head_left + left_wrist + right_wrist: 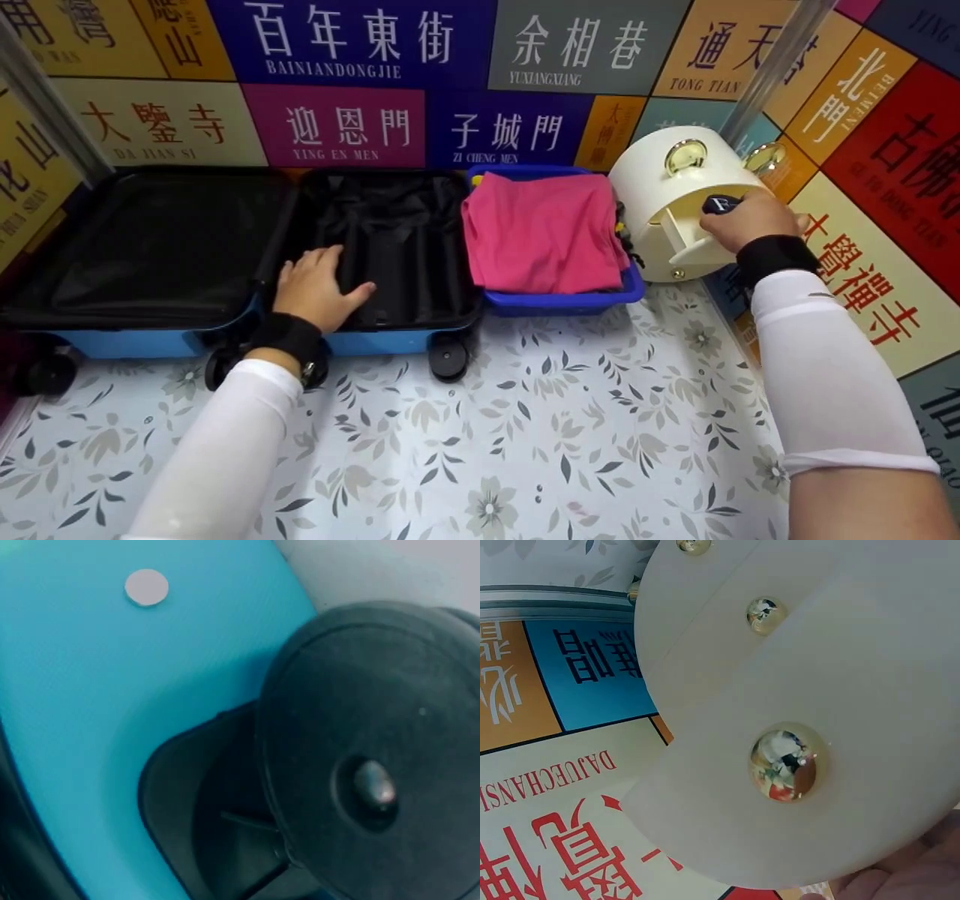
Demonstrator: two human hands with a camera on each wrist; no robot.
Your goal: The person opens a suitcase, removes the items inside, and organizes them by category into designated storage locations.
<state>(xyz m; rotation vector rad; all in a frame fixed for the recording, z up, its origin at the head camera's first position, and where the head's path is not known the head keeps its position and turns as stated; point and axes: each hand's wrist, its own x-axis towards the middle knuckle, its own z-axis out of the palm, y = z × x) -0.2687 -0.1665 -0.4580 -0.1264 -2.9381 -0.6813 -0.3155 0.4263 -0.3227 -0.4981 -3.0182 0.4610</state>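
My right hand (757, 217) grips a small dark item with white lettering (721, 204) at the opened top of a round cream drawer box (637, 176). Much of the item is hidden by the fingers; its exact kind I cannot tell. In the right wrist view, the box front with gold knobs (787, 763) fills the middle, and part of the fingers (911, 877) shows at the lower right. My left hand (315, 289) lies with fingers spread over the near edge of an open blue suitcase with black lining (390, 262).
Between suitcase and cream box stands a blue basket (562, 301) with folded pink cloth (544, 232) on top. The suitcase's other half (165, 247) lies open at left. Its black wheel (367, 750) looms in the left wrist view. Panels with lettering stand behind the floral-patterned tabletop (480, 427).
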